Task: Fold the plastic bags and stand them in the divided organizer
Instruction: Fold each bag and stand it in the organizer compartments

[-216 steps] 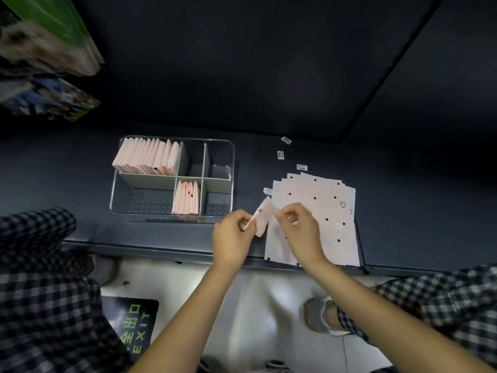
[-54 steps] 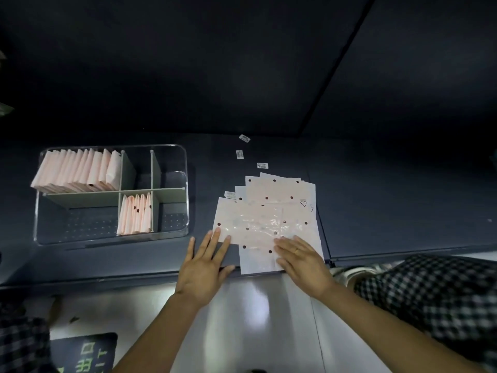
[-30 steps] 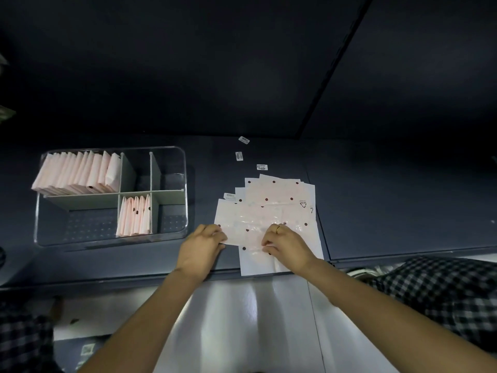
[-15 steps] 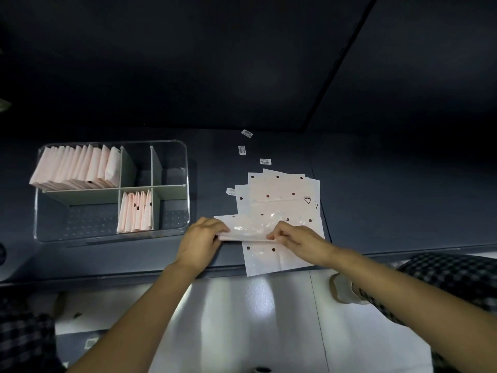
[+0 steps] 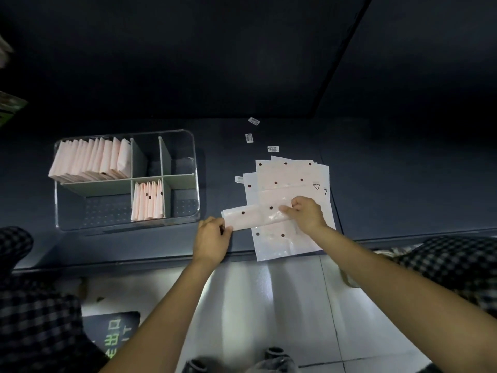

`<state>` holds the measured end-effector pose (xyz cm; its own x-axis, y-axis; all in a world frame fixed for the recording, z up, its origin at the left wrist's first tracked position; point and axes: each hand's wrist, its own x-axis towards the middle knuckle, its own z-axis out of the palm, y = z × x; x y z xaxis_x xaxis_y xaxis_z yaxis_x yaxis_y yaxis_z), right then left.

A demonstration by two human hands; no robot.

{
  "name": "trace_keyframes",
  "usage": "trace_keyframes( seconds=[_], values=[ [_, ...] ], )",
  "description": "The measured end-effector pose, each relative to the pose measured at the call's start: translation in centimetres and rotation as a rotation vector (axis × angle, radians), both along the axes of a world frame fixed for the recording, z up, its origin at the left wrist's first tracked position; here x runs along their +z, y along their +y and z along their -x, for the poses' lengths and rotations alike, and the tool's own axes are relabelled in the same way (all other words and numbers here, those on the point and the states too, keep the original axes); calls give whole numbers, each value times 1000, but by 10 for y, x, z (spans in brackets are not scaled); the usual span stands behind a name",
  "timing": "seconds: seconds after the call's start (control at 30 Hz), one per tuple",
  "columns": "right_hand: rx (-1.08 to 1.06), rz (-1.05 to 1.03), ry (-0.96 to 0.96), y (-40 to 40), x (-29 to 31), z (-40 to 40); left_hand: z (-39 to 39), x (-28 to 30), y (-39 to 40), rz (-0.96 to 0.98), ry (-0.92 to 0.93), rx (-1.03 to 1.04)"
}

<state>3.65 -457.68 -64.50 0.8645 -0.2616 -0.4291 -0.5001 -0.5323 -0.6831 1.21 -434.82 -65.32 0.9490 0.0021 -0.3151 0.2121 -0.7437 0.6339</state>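
Your left hand (image 5: 212, 238) pinches the left end of the half-folded bag (image 5: 250, 218), right hand (image 5: 306, 214) pinches its other end atop the flat stack (image 5: 290, 181), right of the organizer (image 5: 195, 162). It's thin, floppy, prob slick film, so grip the ends, press creases flat w/ fingertips or it'll spring open.

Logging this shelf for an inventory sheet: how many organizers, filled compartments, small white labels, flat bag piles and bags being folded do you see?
Organizer: 1
Filled compartments (back left, front middle): 2
Small white labels: 4
Flat bag pile: 1
Bag being folded, pinched by left hand and right hand: 1
Total: 9
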Motion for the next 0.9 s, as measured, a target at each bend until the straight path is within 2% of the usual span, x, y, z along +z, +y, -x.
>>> trace_keyframes(
  seconds=[0.07, 0.2, 0.27, 0.33, 0.4, 0.47, 0.53, 0.67, 0.77, 0.9],
  values=[
    [-73, 22, 12, 5, -2, -2, 0, 0, -1, -33, -3, 8],
    [-64, 140, 12, 12, -6, -5, 5, 5, -6, -45, 9, 80],
    [-57, 185, 16, 14, -6, -5, 12, 11, -12, -98, -83, 136],
    [-45, 220, 28, 15, -5, -6, 21, 14, -23, -183, -284, 37],
    [-20, 243, 36, 16, -3, -6, 27, 15, -36, -183, -410, -200],
    [3, 271, 47, 17, -1, -7, 30, 9, -46, -228, -349, -488],
    [18, 293, 55, 17, 1, -8, 31, -2, -45, -360, -242, -631],
    [35, 324, 77, 17, 3, -10, 35, -18, -22, -546, -137, -701],
    [22, 386, 97, 23, 6, -10, 36, -20, -15, -569, -142, -734],
    [-42, 477, -4, 32, 8, -4, 36, -19, -16, -576, -145, -742]
  ],
)
